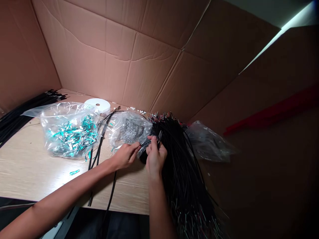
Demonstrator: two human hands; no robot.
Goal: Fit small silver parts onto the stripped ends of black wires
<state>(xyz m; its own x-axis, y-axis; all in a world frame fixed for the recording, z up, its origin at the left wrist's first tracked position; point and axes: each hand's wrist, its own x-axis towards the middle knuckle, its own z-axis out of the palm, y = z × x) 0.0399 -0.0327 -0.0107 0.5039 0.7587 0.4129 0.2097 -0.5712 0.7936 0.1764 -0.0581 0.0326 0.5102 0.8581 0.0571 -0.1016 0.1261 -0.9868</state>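
Note:
My left hand is closed on a thin black cable, whose tail hangs down past the table's front edge. A short stretch of that cable spans the gap to my right hand. There the fingers are closed round a slim dark tool with a metallic glint; its exact kind is too small to tell. Right beside this hand lies a big bundle of black cables with stripped, coloured wire ends. Behind both hands is a clear plastic bag holding small silvery pieces.
A larger clear bag of teal and silver scraps sits on the left, with a white disc-shaped reel behind it. More black cables lie far left, a few loose ones nearer. Cardboard walls enclose the wooden table.

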